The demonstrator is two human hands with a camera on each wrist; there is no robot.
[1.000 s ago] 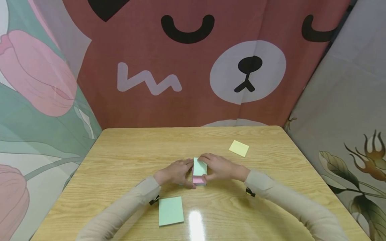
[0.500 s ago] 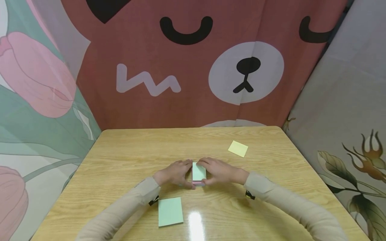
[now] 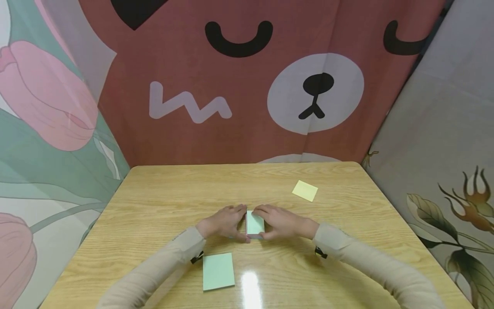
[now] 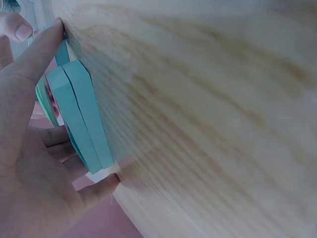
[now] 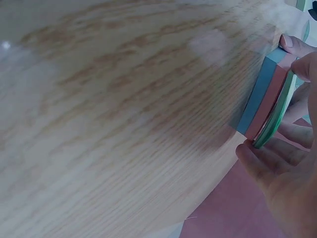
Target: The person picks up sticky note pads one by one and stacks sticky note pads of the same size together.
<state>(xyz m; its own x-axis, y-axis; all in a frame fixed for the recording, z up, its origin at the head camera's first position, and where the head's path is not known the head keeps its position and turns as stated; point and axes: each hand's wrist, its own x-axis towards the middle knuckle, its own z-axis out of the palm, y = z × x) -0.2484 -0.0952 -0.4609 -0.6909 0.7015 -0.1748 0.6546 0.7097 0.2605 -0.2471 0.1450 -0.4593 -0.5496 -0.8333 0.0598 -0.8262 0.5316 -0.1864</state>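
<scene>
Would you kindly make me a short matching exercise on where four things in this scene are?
1. yellow note
2. large green pad
3. green-topped stack
4. bear-print backdrop

A. between the left hand and the right hand
B. behind the table
C. on the table, beyond the right hand
D. on the table, beside the left sleeve

Pairs: 1-C; 2-D; 3-A; 4-B

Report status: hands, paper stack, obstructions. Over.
Left hand around blue paper pads, grip unclear. Right hand grips pale-green rectangular paper pad over pink paper pad. Yellow paper pad, square mint paper pad apart; likely no obstruction.
</scene>
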